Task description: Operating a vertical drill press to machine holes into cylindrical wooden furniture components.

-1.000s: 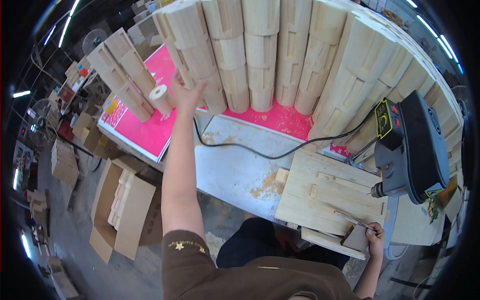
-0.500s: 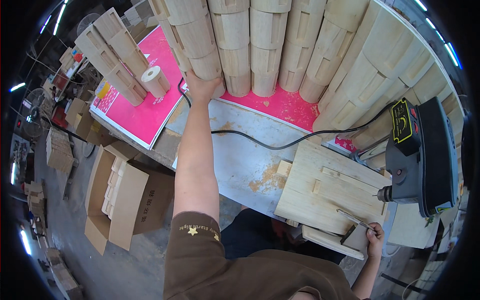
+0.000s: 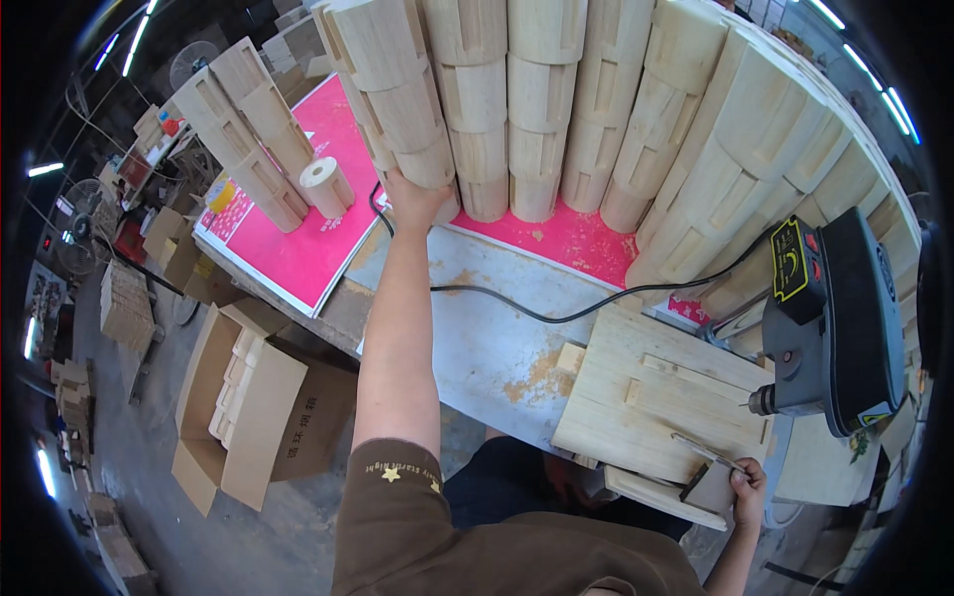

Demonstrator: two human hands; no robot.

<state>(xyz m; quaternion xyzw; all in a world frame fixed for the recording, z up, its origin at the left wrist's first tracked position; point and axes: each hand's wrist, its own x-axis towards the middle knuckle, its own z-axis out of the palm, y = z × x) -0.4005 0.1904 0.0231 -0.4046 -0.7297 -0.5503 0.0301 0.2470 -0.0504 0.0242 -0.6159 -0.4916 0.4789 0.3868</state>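
My left hand (image 3: 415, 202) reaches out and grips the base of a tall stack of pale wooden cylinders (image 3: 402, 114) with recessed slots. The stack's lower edge sits higher than those of its neighbours; the fingers on its far side are hidden. At the lower right, my right hand (image 3: 749, 489) is closed around the end of a thin strip (image 3: 704, 450), beside a dark metal bracket (image 3: 694, 481) on a wooden board jig (image 3: 636, 397). Above the jig's right side hangs the chuck (image 3: 761, 399) of a bench drill (image 3: 835, 318).
More cylinder stacks (image 3: 537, 129) line the back on a pink sheet (image 3: 527, 238). A black cable (image 3: 527, 313) crosses the sawdust-strewn grey tabletop (image 3: 477, 348). One short cylinder (image 3: 327, 188) stands at the left. An open carton (image 3: 268, 427) holding wooden pieces rests on the floor.
The stack in my left hand has risen slightly against its neighbours. The whole view has shifted, so things appear lower. My right hand stays by the jig.
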